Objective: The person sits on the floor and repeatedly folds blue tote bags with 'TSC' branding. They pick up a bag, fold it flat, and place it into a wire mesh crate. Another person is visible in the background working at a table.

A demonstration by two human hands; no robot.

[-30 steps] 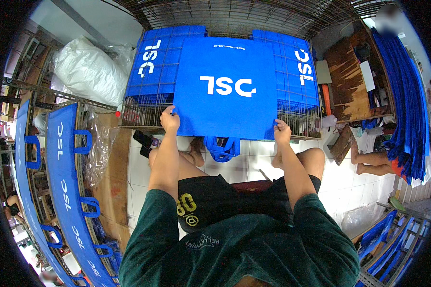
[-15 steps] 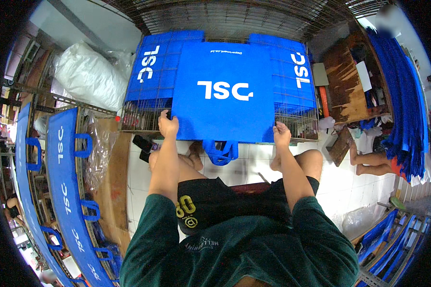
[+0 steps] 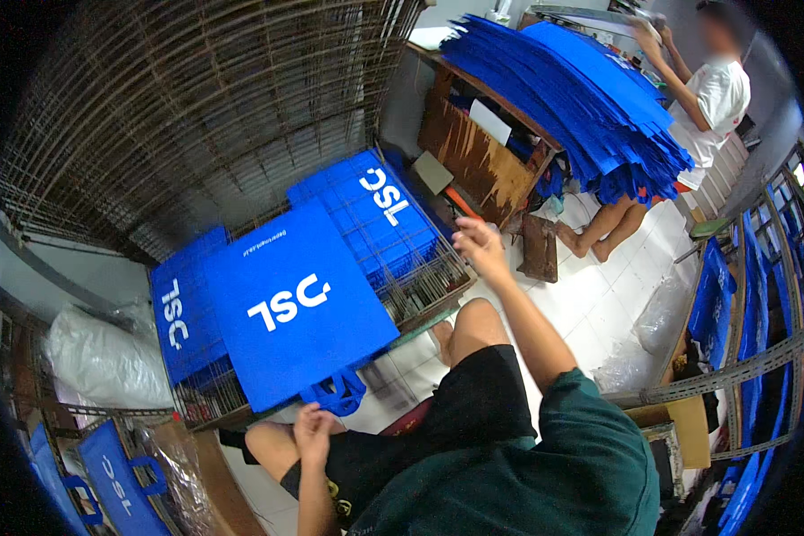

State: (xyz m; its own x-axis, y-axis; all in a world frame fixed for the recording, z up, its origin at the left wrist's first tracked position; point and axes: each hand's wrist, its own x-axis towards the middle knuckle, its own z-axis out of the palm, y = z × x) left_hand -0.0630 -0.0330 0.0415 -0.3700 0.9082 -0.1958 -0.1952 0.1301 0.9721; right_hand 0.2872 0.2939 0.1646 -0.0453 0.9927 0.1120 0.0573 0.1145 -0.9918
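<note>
A flat blue fabric bag (image 3: 295, 308) with a white logo lies on top of a wire rack (image 3: 420, 286), over two more blue bags (image 3: 380, 219) spread beneath it. My left hand (image 3: 315, 429) hangs just below the bag's handles (image 3: 335, 393), fingers loosely curled, holding nothing. My right hand (image 3: 478, 246) is raised beside the rack's right corner, open and empty, a little away from the bags.
A tall stack of blue bags (image 3: 581, 98) rests on a wooden table (image 3: 482, 161) at the upper right, where another person (image 3: 688, 116) stands. More blue bags (image 3: 107, 473) hang at lower left. A white plastic sack (image 3: 98, 362) lies at left. Wire shelves fill the upper left.
Both my hands let go of the top bag's lower corners. My head turned right, so the rack now sits tilted at the left and the other person came into view.
</note>
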